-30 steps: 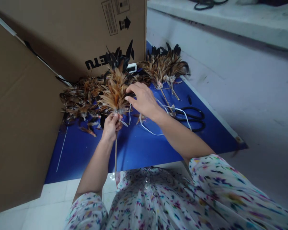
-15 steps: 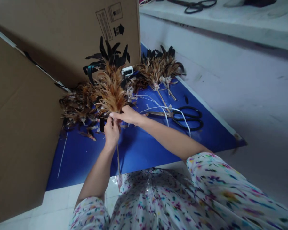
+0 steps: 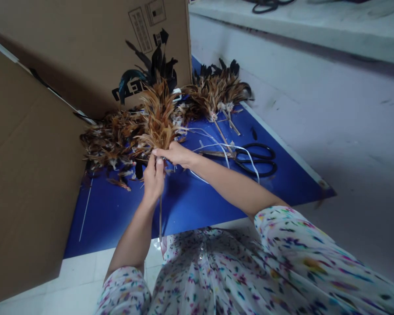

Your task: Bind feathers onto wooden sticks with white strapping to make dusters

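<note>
A feather duster (image 3: pixel 159 116) with brown-orange feathers and dark tips stands between my hands, its thin stick pointing down toward me. My left hand (image 3: pixel 153 177) is closed round the top of the stick, just under the feathers. From the right, my right hand (image 3: pixel 175 154) pinches the feather base, its thumb meeting the left fingers. Whatever lies between the fingertips is hidden. White plastic string (image 3: pixel 223 151) loops over the blue tabletop (image 3: pixel 197 201) right of my hands. Black-handled scissors (image 3: pixel 254 159) lie beyond my right wrist.
Loose brown feathers (image 3: pixel 108 140) are heaped at the left. More feather dusters (image 3: pixel 216 89) lie at the back right. Large cardboard boxes (image 3: pixel 85 52) wall off the left and back. A white ledge (image 3: pixel 315 30) runs along the right, with another pair of scissors (image 3: pixel 265 6) on it.
The duster has turned and tilted slightly right, its dark tip feathers shifting and uncovering print on the box. Both hands keep their hold, with the left fingers a little changed.
</note>
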`<act>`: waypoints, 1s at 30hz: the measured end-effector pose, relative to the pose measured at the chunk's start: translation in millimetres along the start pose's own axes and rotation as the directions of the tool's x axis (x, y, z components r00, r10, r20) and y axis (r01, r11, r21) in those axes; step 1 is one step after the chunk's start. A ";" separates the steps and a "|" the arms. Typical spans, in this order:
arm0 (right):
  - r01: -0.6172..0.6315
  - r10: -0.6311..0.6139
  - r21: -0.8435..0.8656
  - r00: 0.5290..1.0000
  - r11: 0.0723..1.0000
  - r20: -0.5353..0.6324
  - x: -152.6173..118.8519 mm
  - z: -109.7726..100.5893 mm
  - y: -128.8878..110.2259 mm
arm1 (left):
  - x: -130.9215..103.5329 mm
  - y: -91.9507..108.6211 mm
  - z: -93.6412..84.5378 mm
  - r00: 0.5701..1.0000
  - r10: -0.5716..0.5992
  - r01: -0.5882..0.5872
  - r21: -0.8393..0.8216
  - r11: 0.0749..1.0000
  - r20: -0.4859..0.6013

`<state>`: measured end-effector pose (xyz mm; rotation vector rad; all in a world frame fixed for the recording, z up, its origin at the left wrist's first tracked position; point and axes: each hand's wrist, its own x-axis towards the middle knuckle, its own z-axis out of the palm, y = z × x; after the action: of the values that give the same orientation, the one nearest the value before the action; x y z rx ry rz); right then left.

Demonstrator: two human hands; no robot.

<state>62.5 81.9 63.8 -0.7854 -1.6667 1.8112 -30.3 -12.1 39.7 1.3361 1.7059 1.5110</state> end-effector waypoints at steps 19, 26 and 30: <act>0.064 -0.087 0.080 0.941 0.995 0.326 8.7 -21.4 14.4 | 15.9 8.5 -8.3 0.780 -0.483 0.625 -0.535 0.568 0.398; 0.161 -0.190 0.107 0.907 0.981 0.377 9.6 -23.6 14.6 | 15.0 5.2 -9.7 0.790 -0.422 0.612 -0.605 0.510 0.444; 0.204 -0.222 0.087 0.910 0.975 0.349 11.4 -22.6 14.7 | 14.1 5.1 -11.5 0.797 -0.359 0.604 -0.613 0.510 0.486</act>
<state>71.2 104.3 47.2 -0.2437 -1.8398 1.9097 -44.0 -5.2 50.8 0.5105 0.9279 1.3253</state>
